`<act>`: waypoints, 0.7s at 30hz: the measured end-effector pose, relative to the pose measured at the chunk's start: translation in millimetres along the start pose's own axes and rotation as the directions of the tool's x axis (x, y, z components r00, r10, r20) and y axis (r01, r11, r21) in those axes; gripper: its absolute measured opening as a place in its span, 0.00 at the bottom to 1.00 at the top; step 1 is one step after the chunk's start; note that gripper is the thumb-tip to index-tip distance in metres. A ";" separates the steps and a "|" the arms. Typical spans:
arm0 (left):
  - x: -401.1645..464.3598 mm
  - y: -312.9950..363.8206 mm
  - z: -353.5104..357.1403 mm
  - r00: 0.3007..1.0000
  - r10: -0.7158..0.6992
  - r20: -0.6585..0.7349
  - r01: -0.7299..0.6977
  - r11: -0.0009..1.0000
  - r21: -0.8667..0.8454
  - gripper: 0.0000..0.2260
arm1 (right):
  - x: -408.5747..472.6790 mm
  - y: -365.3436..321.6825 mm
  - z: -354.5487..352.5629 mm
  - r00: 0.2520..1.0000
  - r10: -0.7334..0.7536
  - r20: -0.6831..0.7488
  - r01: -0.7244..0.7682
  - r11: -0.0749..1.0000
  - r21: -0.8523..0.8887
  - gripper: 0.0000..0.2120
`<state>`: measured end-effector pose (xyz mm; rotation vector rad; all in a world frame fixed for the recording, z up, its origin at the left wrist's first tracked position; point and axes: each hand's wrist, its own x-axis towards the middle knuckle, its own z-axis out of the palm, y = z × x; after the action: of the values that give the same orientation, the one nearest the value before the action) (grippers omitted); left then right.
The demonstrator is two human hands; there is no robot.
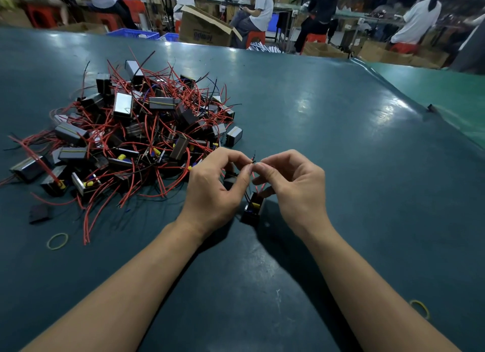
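Fingers (245, 173) of both hands pinch the thin wires (253, 160) of one module, thumb and forefinger tips meeting almost tip to tip, the other fingers loosely curled.

Worktop (341, 141): dark teal, smooth, glossy with lamp glare. Wide bare room to the right and in front of the hands. The far edge runs across the upper part of the view, and a seam with a lighter green sheet runs along the right.

Pile (131, 131), left of centre, just beyond the left hand: many small boxy modules with black bodies and shiny grey metal faces, some showing yellow parts, all tangled in thin red and a few black leads. The nearest red strands reach the left hand's knuckles.

Left hand (212, 191) and right hand (294, 186) sit centre frame, bare forearms coming in from the lower edge, well clear of any worktop edge.

Module (253, 207): small black rectangular block between and below the two hands. Its long axis runs roughly away from the person and is tilted, with the wire end up toward the fingers. The open face shows a yellow part. Cannot tell if its lower end rests on the worktop or hangs.

The wires are red and black. They rise from the module's top to the pinch, and a short black tip sticks up past it.

A lone module (234, 136) lies at the pile's right rim. A flat black piece (39, 212) lies near left. One yellow-green rubber band (57, 241) lies flat near left, and another rubber band (420, 308) near right.
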<state>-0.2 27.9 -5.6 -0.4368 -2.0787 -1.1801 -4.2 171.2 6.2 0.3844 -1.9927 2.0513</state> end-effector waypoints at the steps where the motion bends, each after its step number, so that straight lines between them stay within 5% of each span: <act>1: 0.6 -0.4 -0.5 1.000 0.012 0.010 -0.012 1.000 0.001 0.02 | 1.2 -0.5 -0.1 1.000 0.004 -0.002 -0.004 1.000 0.003 0.07; 11: 0.9 -4.7 -1.2 0.998 -0.024 0.057 0.026 0.999 -0.037 0.03 | 2.4 -4.0 -1.6 0.989 0.140 0.049 -0.145 0.985 0.094 0.05; 21: -0.4 -7.6 1.6 0.997 0.036 0.072 -0.039 0.998 0.044 0.02 | 6.4 0.5 -7.0 0.993 0.110 0.045 -0.100 0.978 -0.183 0.10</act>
<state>-5.0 25.3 -11.2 -0.5007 -2.1448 -1.1076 -10.4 178.2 7.9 0.3081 -2.2552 1.9165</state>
